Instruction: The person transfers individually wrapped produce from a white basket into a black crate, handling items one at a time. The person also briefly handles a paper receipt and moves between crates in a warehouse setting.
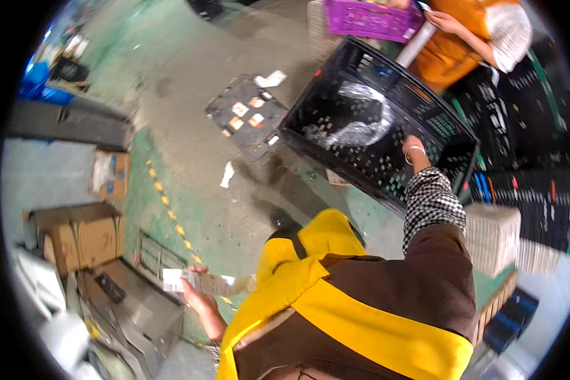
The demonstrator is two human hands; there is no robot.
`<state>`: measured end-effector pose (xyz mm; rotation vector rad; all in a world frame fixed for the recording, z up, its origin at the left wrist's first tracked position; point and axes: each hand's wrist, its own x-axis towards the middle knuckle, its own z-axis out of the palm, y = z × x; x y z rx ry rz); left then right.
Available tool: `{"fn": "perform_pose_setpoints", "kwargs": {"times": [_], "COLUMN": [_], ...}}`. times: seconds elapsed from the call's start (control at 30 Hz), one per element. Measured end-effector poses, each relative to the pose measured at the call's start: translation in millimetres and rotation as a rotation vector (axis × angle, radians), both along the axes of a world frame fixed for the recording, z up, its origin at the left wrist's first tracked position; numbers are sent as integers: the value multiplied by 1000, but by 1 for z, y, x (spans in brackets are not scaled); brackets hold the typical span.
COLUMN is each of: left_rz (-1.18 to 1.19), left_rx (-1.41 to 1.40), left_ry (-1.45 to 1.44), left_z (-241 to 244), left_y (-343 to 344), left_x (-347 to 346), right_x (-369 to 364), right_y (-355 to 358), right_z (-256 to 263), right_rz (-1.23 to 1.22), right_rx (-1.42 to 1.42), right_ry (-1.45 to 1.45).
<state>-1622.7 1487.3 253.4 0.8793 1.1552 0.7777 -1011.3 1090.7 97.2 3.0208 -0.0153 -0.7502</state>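
Low on the left, my left hand (198,290) grips a printed paper strip (209,283) that trails toward my yellow apron (285,275). On the other side, my right hand (412,145), with a bracelet at the wrist, reaches over the inside of a large black plastic crate (332,142). Its fingers look curled, and blur hides whether they hold anything. Crumpled clear plastic film (375,123) lies inside the crate, beside my right hand. The crate's walls and floor are perforated.
A person in an orange apron (441,57) stands behind the crate by a purple basket (370,19). A flat dark panel with stickers (247,116) lies on the floor. Stacked black crates (527,190) and a pale stack (491,237) are at right, cardboard boxes (85,237) at left.
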Motion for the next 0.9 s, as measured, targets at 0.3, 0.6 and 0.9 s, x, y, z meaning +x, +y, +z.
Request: {"fn": "perform_pose_setpoints", "kwargs": {"times": [0.3,0.6,0.9], "left_rz": [-650,-763,-629], "left_rx": [163,133,129], "left_ry": [-25,196,167], "left_z": [24,-7,27], "left_y": [171,219,297], "left_x": [213,269,354], "right_x": [-87,-81,6], "right_y": [15,271,308], "right_z": [77,6,1], "right_rz": [-252,-233,-445], "right_rx": [618,1193,1050], "right_ry": [-149,-56,-320]}}
